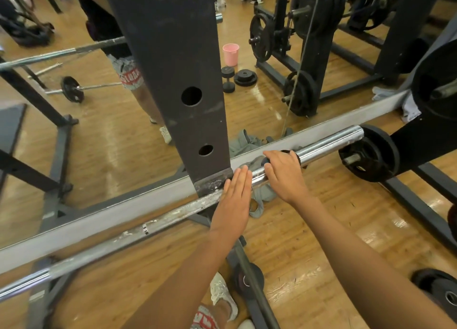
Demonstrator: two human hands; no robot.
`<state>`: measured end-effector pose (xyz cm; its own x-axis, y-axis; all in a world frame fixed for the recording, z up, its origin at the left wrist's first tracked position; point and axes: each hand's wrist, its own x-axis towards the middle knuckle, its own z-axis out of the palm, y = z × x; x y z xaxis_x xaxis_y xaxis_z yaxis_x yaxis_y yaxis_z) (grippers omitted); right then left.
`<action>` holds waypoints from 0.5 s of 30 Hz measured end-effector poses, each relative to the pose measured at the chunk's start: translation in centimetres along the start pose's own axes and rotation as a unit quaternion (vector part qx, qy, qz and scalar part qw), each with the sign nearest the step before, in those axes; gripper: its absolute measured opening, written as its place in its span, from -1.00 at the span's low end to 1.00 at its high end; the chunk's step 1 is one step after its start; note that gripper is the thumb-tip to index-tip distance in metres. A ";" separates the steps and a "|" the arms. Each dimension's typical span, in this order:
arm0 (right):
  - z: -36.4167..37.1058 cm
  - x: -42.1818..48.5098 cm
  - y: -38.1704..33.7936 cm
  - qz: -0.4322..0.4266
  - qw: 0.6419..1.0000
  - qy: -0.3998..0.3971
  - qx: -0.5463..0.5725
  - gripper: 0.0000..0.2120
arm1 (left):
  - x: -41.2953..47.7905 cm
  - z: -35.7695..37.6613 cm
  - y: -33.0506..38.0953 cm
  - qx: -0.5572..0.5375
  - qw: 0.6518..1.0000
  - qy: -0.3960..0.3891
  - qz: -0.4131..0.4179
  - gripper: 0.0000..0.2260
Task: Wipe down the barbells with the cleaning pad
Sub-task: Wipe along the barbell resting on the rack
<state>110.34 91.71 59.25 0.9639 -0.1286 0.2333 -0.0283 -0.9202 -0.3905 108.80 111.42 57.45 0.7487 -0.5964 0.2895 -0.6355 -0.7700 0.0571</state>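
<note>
A chrome barbell runs diagonally from lower left to upper right, in front of a mirror. Its thinner shaft looks scuffed and streaked white. My left hand lies flat on the bar with straight fingers, right beside the foot of the black rack upright. My right hand curls over the thick chrome sleeve. A dark cleaning pad peeks out under its fingertips, and the hand hides most of it. The two hands are about a palm's width apart.
A black weight plate sits at the bar's right end. A grey cloth lies below the bar between my hands. The mirror's grey frame runs just behind the bar. More plates lie on the wooden floor at lower right. A pink bucket shows in the mirror.
</note>
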 end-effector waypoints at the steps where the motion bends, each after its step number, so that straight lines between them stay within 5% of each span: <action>1: 0.2 -0.2 -0.1 -0.017 1.000 -0.005 -0.006 -0.55 | 0.0 0.0 0.0 0.005 1.000 0.001 0.002 -0.24; 5: -1.5 0.6 2.2 -0.097 0.994 -0.048 -0.023 -0.64 | 0.0 0.1 -0.2 0.010 1.000 -0.004 -0.004 -0.25; 10: -0.3 0.5 0.5 0.007 1.000 0.016 0.004 -0.62 | 0.0 0.1 0.1 0.018 1.000 -0.012 -0.014 -0.26; 15: -0.4 0.2 0.9 -0.101 0.994 -0.023 -0.030 -0.65 | 0.1 0.0 0.1 0.005 1.000 -0.018 -0.017 -0.34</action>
<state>110.37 90.67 59.27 0.9625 0.0761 0.2606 0.1523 -0.9459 -0.2864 108.85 111.30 57.47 0.7766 -0.5767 0.2534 -0.6072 -0.7925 0.0572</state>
